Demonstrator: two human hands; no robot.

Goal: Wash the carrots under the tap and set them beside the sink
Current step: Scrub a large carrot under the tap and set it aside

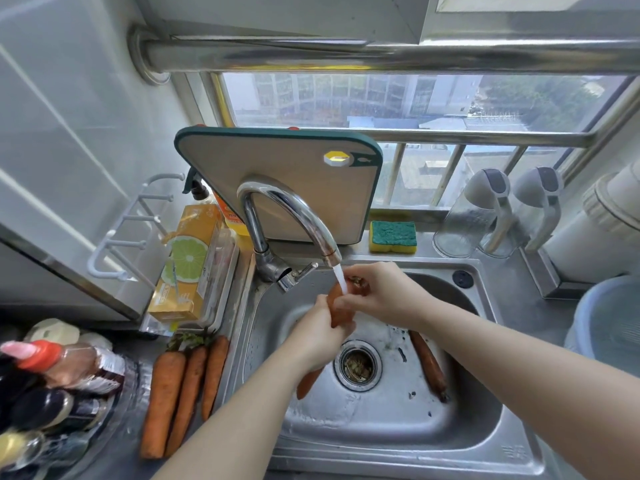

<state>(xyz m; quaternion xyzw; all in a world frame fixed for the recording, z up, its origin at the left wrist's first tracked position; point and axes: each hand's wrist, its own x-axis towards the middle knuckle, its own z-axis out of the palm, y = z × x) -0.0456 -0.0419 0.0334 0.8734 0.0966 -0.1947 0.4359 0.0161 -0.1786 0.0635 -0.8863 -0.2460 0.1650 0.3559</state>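
Observation:
Water runs from the chrome tap (294, 216) onto a carrot (337, 303) that both hands hold over the steel sink (398, 420). My left hand (317, 336) grips its lower part; the carrot's tip pokes out below that hand. My right hand (379, 292) grips its top end under the stream. Another carrot (428, 363) lies in the basin to the right of the drain (358, 365). Three carrots (187, 389) lie side by side on the counter left of the sink.
A cutting board (277, 174) leans behind the tap, with a sponge (393, 236) to its right. An orange box (188, 265) and bottles (62, 372) crowd the left counter. Clear jugs (485, 216) and a blue basin (609, 320) stand on the right.

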